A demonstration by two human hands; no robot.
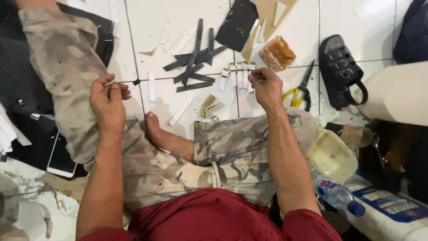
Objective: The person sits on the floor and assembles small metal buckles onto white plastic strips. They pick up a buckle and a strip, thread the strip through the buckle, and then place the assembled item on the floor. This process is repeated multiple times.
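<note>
I sit cross-legged on a white tiled floor in camouflage trousers. My right hand (266, 87) reaches to a row of several white straps with metal buckles (237, 74) and pinches the rightmost one with its fingertips. My left hand (108, 101) hovers over my left knee with its fingers curled together; whether anything is in it I cannot tell. Black strips (194, 60) lie in a pile beyond the white straps. Loose white strips (181, 110) lie near my bare foot (154, 127).
Yellow-handled scissors (301, 91) lie right of my right hand, next to a black sandal (342, 71). A brown block in wrap (277, 53), a black sheet (238, 23), a phone (61, 157), a plastic bottle (337, 195) and a pale container (331, 155) surround me.
</note>
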